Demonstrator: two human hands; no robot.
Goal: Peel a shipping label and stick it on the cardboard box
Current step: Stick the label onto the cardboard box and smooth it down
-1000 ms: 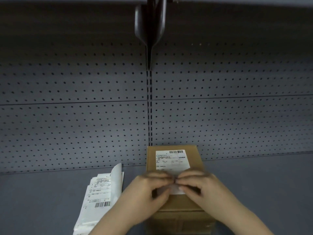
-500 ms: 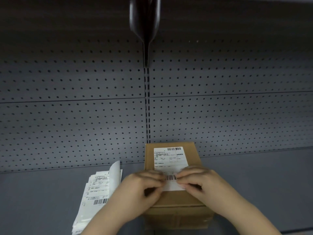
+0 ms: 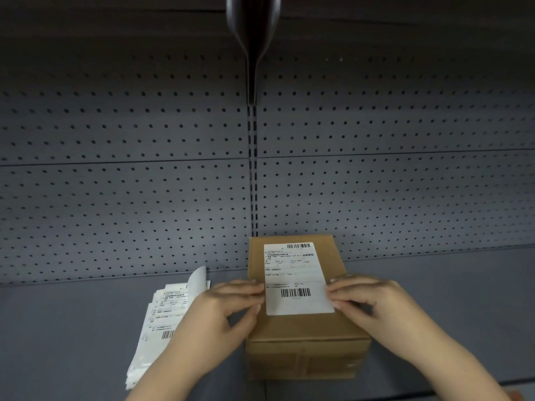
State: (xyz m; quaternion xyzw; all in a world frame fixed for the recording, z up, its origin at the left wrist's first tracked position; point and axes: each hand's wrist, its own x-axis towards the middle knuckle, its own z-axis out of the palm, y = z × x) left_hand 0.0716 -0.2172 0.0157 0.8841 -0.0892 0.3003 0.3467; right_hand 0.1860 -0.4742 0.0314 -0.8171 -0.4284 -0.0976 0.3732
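Label [image 3: 295, 277] flat on box [image 3: 307, 325]; left hand [image 3: 223, 311] and right hand [image 3: 373, 302] fingers loosely curled, tips pressing its side edges

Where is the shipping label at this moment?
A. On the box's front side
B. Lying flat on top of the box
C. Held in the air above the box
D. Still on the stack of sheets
B: the shipping label lies flat on the cardboard box top, hands at its side edges.
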